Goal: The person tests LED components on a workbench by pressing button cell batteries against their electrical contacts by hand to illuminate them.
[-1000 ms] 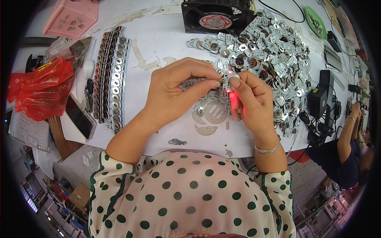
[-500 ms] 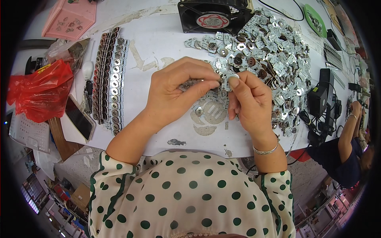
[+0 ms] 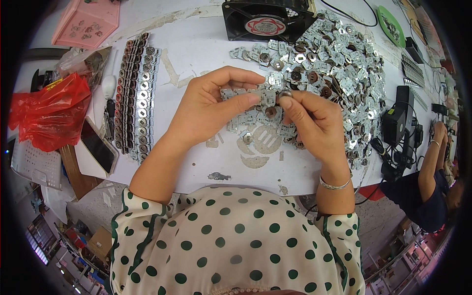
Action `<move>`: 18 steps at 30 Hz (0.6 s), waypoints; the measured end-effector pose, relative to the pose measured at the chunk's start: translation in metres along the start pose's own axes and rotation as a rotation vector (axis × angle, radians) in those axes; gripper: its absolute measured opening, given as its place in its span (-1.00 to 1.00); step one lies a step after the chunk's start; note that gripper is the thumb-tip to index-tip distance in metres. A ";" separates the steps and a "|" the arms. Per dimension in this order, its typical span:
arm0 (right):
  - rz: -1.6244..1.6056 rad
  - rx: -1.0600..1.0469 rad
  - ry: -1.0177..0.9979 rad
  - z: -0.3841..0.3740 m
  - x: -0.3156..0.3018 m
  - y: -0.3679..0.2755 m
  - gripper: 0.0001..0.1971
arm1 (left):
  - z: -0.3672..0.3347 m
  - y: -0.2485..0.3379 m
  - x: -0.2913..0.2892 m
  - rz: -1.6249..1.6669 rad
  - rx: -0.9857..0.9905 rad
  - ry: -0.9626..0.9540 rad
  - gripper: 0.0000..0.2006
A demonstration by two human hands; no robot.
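Observation:
My left hand (image 3: 199, 110) is closed on a short row of small silvery metal plates (image 3: 268, 97), pinched between thumb and fingers. At the row's right end, my right hand (image 3: 319, 120) grips a small round metal piece (image 3: 285, 93) between thumb and forefinger; its fingers partly hide it. Whether that piece touches the row I cannot tell. Beyond and to the right of both hands spreads a heap of loose metal plates with round brown or silver discs (image 3: 356, 93). More plates lie loose just beneath my hands. To the left, several long rows of such pieces (image 3: 142, 93) lie side by side.
A black fan (image 3: 265, 24) stands at the back against the heap. On the left are a phone (image 3: 97, 147), a red plastic bag (image 3: 54, 113) and a pink tray (image 3: 88, 22). A black device with cables (image 3: 397, 118) and a green dish (image 3: 391, 24) lie right, near another person (image 3: 423, 191).
My right hand has shifted slightly right and turned, now pinching a round piece. My left hand has opened out a little, showing more of the row of plates.

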State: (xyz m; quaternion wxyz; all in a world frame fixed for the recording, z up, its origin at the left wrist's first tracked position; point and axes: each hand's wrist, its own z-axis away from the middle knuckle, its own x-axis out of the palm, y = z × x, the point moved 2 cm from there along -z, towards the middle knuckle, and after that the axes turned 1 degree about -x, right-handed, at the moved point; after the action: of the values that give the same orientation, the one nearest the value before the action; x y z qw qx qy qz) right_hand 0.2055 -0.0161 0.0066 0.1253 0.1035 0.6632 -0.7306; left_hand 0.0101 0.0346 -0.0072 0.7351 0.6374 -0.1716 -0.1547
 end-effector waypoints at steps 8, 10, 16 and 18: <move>-0.213 0.103 -0.224 0.007 0.004 -0.002 -0.80 | 0.002 0.001 -0.007 0.152 -0.190 -0.124 -0.78; -0.398 0.148 -0.252 0.009 0.007 -0.001 -0.78 | 0.003 -0.005 -0.008 0.398 -0.313 -0.219 -0.79; -0.617 0.140 -0.100 0.006 0.009 0.009 -0.76 | 0.007 0.007 0.007 0.178 -0.003 -0.040 -0.83; -0.557 0.146 -0.076 0.005 0.011 0.005 -0.75 | 0.008 0.006 0.011 0.160 0.077 -0.025 -0.82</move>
State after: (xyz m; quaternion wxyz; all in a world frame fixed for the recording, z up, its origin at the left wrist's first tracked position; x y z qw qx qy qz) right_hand 0.1967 -0.0221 -0.0013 -0.0631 -0.1010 0.6066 -0.7860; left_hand 0.0162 0.0240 0.0004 0.7177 0.6475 -0.2372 -0.0967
